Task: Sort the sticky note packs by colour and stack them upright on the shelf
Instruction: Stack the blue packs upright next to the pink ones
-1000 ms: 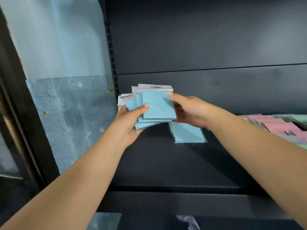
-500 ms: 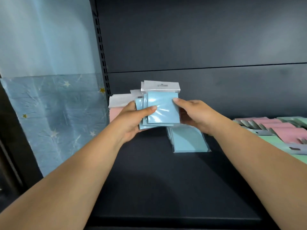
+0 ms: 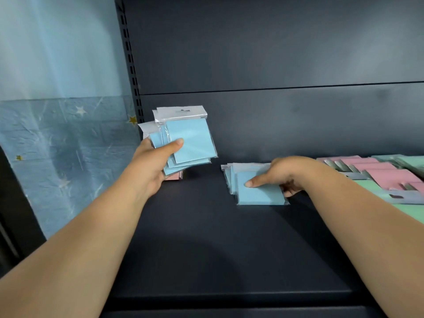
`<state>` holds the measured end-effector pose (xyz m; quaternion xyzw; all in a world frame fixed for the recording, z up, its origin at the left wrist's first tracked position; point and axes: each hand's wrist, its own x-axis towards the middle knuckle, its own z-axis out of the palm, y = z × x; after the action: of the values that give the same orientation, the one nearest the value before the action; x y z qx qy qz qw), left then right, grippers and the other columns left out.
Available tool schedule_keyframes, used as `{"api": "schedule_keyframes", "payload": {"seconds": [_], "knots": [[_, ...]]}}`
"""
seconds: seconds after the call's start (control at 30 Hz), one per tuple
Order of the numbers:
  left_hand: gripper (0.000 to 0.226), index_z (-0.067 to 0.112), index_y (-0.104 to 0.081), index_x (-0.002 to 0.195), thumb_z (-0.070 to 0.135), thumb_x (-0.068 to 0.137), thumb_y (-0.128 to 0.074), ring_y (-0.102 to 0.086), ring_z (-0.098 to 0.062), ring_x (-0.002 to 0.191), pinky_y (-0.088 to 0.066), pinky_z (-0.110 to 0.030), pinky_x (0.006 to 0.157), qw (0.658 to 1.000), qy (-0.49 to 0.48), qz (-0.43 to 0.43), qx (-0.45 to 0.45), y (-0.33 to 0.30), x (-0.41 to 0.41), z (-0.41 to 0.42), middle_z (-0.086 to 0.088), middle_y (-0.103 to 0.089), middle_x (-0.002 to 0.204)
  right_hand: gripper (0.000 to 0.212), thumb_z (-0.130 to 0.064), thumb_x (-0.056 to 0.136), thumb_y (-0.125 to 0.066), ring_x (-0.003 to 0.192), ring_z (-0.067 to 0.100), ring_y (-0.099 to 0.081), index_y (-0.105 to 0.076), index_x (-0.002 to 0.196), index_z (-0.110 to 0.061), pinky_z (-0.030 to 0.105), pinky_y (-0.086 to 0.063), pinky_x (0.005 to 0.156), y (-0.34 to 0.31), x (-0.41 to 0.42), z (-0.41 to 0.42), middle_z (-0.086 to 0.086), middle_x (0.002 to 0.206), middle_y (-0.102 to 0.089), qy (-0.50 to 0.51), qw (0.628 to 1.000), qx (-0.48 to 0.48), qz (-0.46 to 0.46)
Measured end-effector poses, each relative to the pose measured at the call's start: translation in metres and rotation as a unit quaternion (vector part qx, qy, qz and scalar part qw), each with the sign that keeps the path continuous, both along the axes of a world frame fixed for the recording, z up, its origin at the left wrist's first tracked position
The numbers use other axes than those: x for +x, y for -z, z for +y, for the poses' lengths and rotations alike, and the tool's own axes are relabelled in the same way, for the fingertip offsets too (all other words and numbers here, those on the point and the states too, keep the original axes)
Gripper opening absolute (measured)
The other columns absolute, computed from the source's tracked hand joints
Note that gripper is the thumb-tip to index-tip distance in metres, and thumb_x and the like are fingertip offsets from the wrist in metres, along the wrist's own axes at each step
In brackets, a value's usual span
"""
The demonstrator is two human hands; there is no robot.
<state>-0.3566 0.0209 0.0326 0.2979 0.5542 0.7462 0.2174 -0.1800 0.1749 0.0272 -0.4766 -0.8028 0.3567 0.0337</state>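
I see a big dark metal shelf (image 3: 206,249) with a flat dark back wall. To the left of it hangs a light blue cloth with little stars (image 3: 57,145).

On the far right of the shelf lies a messy spread of pink and green sticky note packs (image 3: 378,175), all flat, some on top of each other.

My left hand (image 3: 149,171) is up above the shelf near the left post. It is wrapped round a fanned bunch of blue sticky note packs in clear plastic bags (image 3: 188,143), with my thumb pressed on the front one. The packs stand up in my hand, white hang tabs on top. Just behind this bunch, low down, a pink pack (image 3: 174,176) peeks out, standing on the shelf.

My right hand (image 3: 286,175) rests on a small flat pile of blue sticky note packs (image 3: 259,191) in the middle of the shelf. My pointing finger lies straight on the top pack. The other fingers curl at the pile's right edge, and I cannot tell if they grip it.

The tabs have a dark strip, but I cannot read any words on them.
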Motion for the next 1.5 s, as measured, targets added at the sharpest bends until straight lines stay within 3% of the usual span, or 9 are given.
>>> {"api": "schedule_keyframes", "payload": {"seconds": [0.17, 0.33, 0.5, 0.6, 0.73, 1.03, 1.27, 1.4, 1.5], "knots": [[0.037, 0.017, -0.054, 0.121, 0.012, 0.086, -0.064, -0.066, -0.020, 0.093, -0.055, -0.036, 0.071, 1.000, -0.003, 0.004, -0.029, 0.003, 0.002, 0.001, -0.002, -0.067, 0.109, 0.031, -0.026, 0.077, -0.075, 0.088, 0.023, -0.056, -0.050, 0.082, -0.010, 0.031, -0.049, 0.069, -0.006, 0.008, 0.005, 0.012, 0.103, -0.059, 0.038, 0.998, 0.013, 0.057], [0.017, 0.021, -0.058, 0.100, 0.012, 0.086, -0.063, -0.066, -0.017, 0.087, -0.055, -0.034, 0.071, 1.000, 0.013, -0.002, -0.028, 0.006, 0.006, 0.003, 0.001, -0.069, 0.098, 0.036, -0.019, 0.079, -0.073, 0.081, 0.029, -0.059, -0.056, 0.105, 0.000, 0.034, -0.051, 0.068, -0.017, 0.012, 0.009, 0.015, 0.096, -0.059, 0.079, 0.981, 0.089, 0.156], [0.018, 0.021, -0.058, 0.104, 0.015, 0.087, -0.062, -0.066, -0.014, 0.084, -0.057, -0.031, 0.063, 0.999, 0.031, -0.007, -0.030, 0.007, 0.012, 0.005, 0.003, -0.069, 0.097, 0.011, -0.003, 0.083, -0.065, 0.050, 0.012, -0.065, -0.056, 0.078, -0.006, 0.020, -0.053, 0.045, -0.028, 0.011, -0.001, 0.009, 0.077, -0.066, 0.093, 0.856, -0.102, 0.498], [0.012, 0.020, -0.060, 0.098, 0.016, 0.088, -0.061, -0.068, -0.015, 0.080, -0.059, -0.029, 0.061, 0.998, 0.063, -0.026, -0.017, 0.005, 0.018, 0.005, 0.001, -0.070, 0.093, 0.009, -0.008, 0.085, -0.063, 0.046, 0.010, -0.065, -0.057, 0.078, -0.009, 0.022, -0.054, 0.045, -0.031, 0.004, -0.014, 0.002, 0.058, -0.068, 0.072, 0.795, -0.202, 0.568], [0.016, 0.018, -0.061, 0.103, 0.016, 0.087, -0.059, -0.071, -0.013, 0.074, -0.059, -0.029, 0.060, 0.992, 0.126, -0.028, 0.002, 0.003, 0.029, 0.003, 0.001, -0.072, 0.091, 0.012, -0.014, 0.088, -0.062, 0.067, 0.015, -0.062, -0.054, 0.079, -0.016, 0.035, -0.054, 0.067, -0.021, -0.010, -0.026, 0.001, 0.078, -0.065, 0.058, 0.802, -0.182, 0.565], [0.048, 0.013, -0.063, 0.110, 0.034, 0.067, -0.064, -0.071, -0.022, 0.088, -0.059, -0.035, 0.074, 0.973, 0.223, -0.052, -0.038, 0.008, 0.041, 0.007, -0.009, -0.072, 0.102, 0.008, -0.015, 0.091, -0.058, 0.070, 0.014, -0.063, -0.053, 0.091, -0.021, 0.029, -0.056, 0.056, -0.010, -0.022, -0.036, -0.004, 0.084, -0.064, 0.003, 0.817, -0.194, 0.543], [0.019, 0.014, -0.065, 0.102, 0.011, 0.083, -0.064, -0.071, -0.013, 0.075, -0.059, -0.027, 0.065, 0.991, 0.116, -0.013, -0.059, 0.010, 0.039, 0.010, -0.001, -0.074, 0.089, 0.025, -0.038, 0.095, -0.047, 0.072, 0.019, -0.064, -0.058, 0.100, -0.015, 0.032, -0.054, 0.066, -0.013, -0.022, -0.032, 0.002, 0.078, -0.068, -0.005, 0.842, -0.214, 0.496], [0.018, 0.017, -0.063, 0.100, 0.010, 0.083, -0.065, -0.069, -0.013, 0.079, -0.059, -0.029, 0.067, 0.998, 0.043, -0.024, -0.033, 0.009, 0.027, 0.006, 0.000, -0.072, 0.092, 0.047, -0.040, 0.092, -0.051, 0.104, 0.018, -0.055, -0.047, 0.129, -0.011, 0.033, -0.042, 0.094, 0.001, -0.015, -0.008, 0.001, 0.110, -0.057, 0.037, 0.950, 0.013, 0.311], [0.025, 0.016, -0.062, 0.106, 0.011, 0.083, -0.066, -0.068, -0.016, 0.085, -0.057, -0.034, 0.072, 0.999, -0.007, -0.038, -0.022, 0.007, 0.017, 0.002, -0.001, -0.070, 0.096, 0.066, -0.043, 0.089, -0.055, 0.132, 0.024, -0.039, -0.032, 0.142, -0.010, 0.032, -0.032, 0.103, 0.010, -0.015, -0.004, 0.006, 0.144, -0.040, 0.017, 0.977, 0.094, 0.189]]}}
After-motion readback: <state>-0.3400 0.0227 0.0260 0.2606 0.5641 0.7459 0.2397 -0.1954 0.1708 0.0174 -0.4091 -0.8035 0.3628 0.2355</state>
